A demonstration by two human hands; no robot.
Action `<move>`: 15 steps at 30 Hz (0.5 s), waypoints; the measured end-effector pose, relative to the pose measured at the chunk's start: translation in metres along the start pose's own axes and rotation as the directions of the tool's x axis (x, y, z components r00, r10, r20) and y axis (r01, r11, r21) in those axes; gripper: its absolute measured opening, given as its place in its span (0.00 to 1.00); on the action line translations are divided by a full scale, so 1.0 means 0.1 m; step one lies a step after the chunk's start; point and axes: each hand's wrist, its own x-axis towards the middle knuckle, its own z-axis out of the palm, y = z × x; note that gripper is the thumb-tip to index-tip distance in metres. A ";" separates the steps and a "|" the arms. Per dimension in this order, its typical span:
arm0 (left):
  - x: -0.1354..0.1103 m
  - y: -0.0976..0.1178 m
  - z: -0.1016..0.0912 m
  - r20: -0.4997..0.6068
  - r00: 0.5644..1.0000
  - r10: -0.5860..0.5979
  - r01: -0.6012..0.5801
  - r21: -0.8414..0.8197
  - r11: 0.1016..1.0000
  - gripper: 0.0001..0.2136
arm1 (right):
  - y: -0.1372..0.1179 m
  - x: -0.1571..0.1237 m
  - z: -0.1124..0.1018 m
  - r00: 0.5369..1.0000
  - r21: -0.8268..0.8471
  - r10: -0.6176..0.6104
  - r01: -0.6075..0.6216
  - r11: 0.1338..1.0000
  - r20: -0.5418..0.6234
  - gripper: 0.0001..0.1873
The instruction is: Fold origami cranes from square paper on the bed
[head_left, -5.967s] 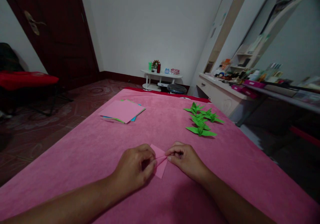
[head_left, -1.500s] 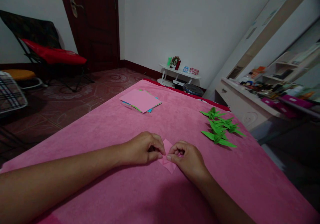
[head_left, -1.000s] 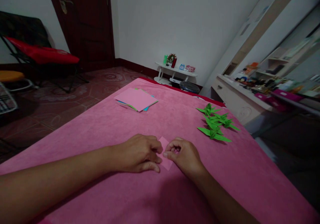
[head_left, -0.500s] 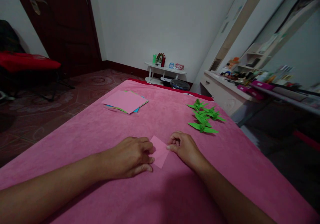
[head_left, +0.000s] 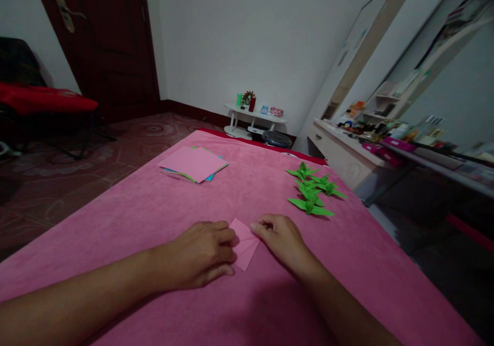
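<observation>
A small folded pink paper lies on the pink cloth between my hands. My left hand rests on its left edge with the fingers curled down onto it. My right hand touches its upper right edge, fingers curled and pinched against the paper. Several green folded paper figures sit in a cluster to the right, beyond my right hand. A stack of flat coloured sheets, pink on top, lies at the far left of the cloth.
The cloth-covered surface ends close to the right of the green figures. A beige dresser crowded with items stands at right, a small white shelf table by the far wall, a red-cushioned chair and a dark door at left.
My hands stay on the pink paper. It lay flatter and more exposed half a second ago; my right fingers have since slid onto its upper edge. The camera view swung about.
</observation>
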 end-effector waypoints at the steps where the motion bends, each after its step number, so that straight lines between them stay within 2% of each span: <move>1: 0.00 0.00 0.01 0.021 1.000 -0.006 0.006 0.007 1.000 0.09 | -0.02 -0.01 0.01 1.000 -0.007 0.012 -0.012 1.000 0.011 0.09; 3: 0.00 0.00 0.02 0.046 0.999 -0.015 0.014 0.012 1.000 0.10 | -0.03 -0.03 0.03 0.998 0.039 0.043 -0.045 0.998 0.053 0.07; 7: -0.04 -0.06 0.04 0.020 0.999 -0.034 0.036 -0.078 0.996 0.10 | 0.03 -0.03 0.03 0.982 0.261 0.066 -0.112 0.959 0.179 0.06; 9: -0.06 -0.10 0.02 -0.082 0.991 -0.110 0.096 -0.162 0.982 0.09 | 0.06 -0.01 0.01 0.981 0.411 0.079 -0.147 0.899 0.179 0.08; 10: -0.05 -0.13 0.01 -0.168 0.967 -0.190 0.152 -0.215 0.965 0.08 | 0.06 0.01 0.00 0.983 0.497 0.097 -0.162 0.853 0.155 0.09; 11: -0.02 -0.16 -0.01 -0.254 0.922 -0.294 0.219 -0.284 0.933 0.08 | 0.06 0.02 -0.01 0.986 0.581 0.122 -0.167 0.797 0.116 0.11; 13: 0.08 -0.20 -0.04 -0.365 0.766 -0.529 0.334 -0.477 0.813 0.08 | 0.04 0.05 -0.01 0.984 0.713 0.175 -0.134 0.689 0.017 0.14; 15: 0.25 -0.21 -0.02 -0.284 0.654 -0.701 0.350 -0.708 0.613 0.11 | 0.00 0.06 0.02 0.976 0.781 0.196 -0.053 0.622 -0.091 0.16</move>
